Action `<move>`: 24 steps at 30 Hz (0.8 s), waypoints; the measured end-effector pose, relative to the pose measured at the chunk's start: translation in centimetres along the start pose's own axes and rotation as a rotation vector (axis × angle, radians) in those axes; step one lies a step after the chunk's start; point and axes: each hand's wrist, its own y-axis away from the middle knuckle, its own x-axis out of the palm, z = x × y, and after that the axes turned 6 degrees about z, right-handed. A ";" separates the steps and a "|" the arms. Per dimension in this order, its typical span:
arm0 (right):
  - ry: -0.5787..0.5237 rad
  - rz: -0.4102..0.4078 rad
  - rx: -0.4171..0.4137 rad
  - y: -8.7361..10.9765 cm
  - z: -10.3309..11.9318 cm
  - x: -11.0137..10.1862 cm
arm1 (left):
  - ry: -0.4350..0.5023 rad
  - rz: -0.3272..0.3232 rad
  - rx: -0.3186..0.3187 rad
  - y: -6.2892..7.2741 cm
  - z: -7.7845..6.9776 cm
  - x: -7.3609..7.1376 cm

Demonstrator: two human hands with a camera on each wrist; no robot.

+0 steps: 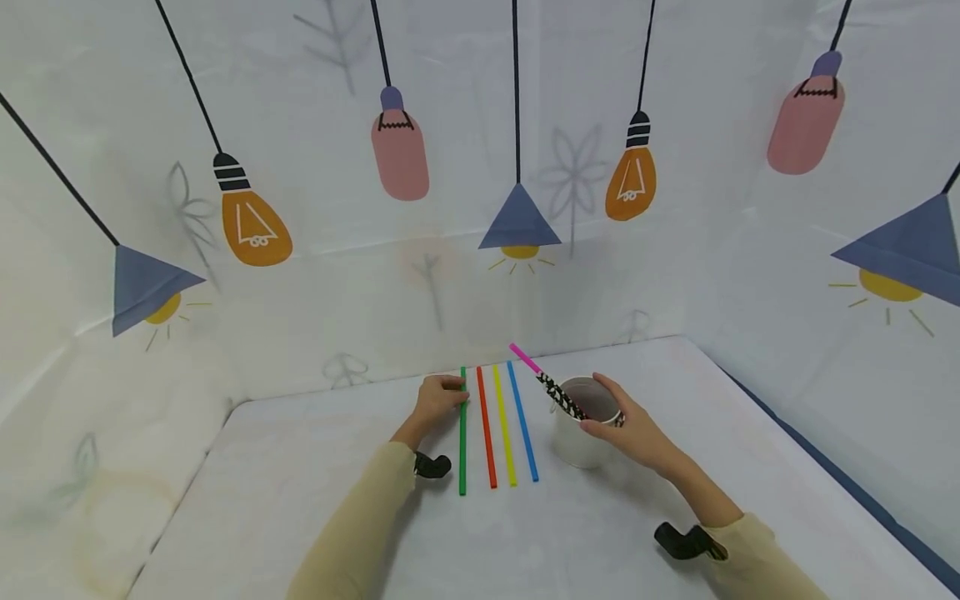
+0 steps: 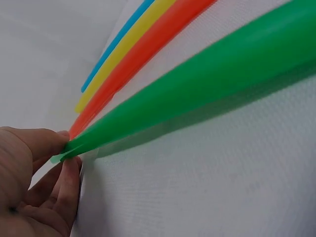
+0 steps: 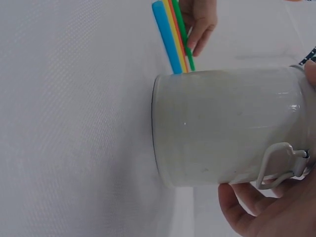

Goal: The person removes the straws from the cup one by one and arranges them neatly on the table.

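Observation:
My left hand pinches a green straw near its far end, between thumb and fingers. Beside it lie a red straw, a yellow straw and a blue straw, roughly side by side on the table. To their right, my right hand grips a white pail at its rim, thumb at the near side and fingers round the right. A wire loop hangs at the pail's side. From the pail's mouth a pink straw leans up left, with a black-and-white patterned strip along it.
A white cloth covers the table. Behind it and at both sides stands a pale wall sheet printed with hanging lamps. Black wrist mounts show at both cuffs.

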 end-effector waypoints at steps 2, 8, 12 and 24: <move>0.001 0.004 0.012 0.1 -0.2 0.0 | -0.028 -0.003 -0.003 -0.1 0.0 0.2; 0.003 0.003 0.009 0.0 -0.3 0.0 | -0.091 -0.029 0.008 -0.3 -0.5 0.6; 0.008 -0.010 0.002 -0.2 -0.5 0.0 | -0.104 -0.040 0.020 -0.2 -0.9 0.6; 0.004 -0.011 0.003 0.0 -0.2 0.0 | -0.152 -0.036 0.030 -0.5 -0.9 0.7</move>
